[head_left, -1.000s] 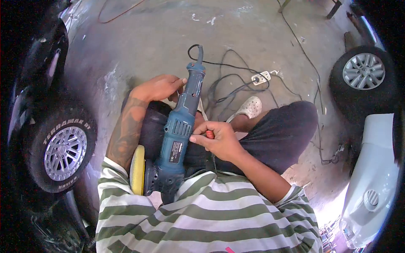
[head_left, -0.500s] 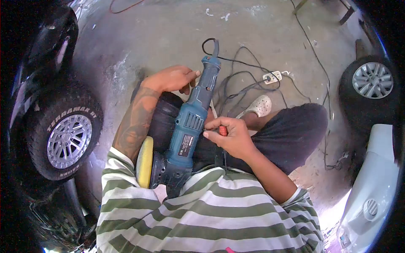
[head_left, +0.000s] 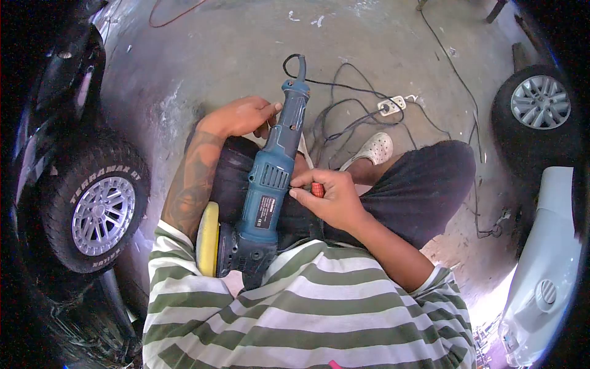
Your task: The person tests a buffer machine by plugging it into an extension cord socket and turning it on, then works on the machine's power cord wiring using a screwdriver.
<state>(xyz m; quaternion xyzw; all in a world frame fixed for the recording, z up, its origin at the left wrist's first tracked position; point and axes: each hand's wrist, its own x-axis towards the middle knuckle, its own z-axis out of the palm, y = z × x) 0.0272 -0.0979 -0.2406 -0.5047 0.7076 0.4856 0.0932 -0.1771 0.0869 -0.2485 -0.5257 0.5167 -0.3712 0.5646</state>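
Blue plastic covers the long polishing machine point(head_left: 264, 206), which lies slanting over the person's lap, with its dark head close against the green-and-white striped shirt point(head_left: 307, 307). Its round yellow foam pad point(head_left: 209, 240) stands on edge, facing to the left, just beside the tattooed forearm. The right hand point(head_left: 337, 200) is closed around a small tool with a red ridged handle point(head_left: 317, 189), and its thumb and index finger are pinched together at the side of the machine, below the vent slots. The left hand point(head_left: 244, 115) is bent beside the machine's upper handle; its fingers are partly hidden, so one cannot tell if it grips. Black thin cable point(head_left: 335, 83) goes from the handle's end towards the white socket strip point(head_left: 391, 106) on the grey concrete floor point(head_left: 233, 55).
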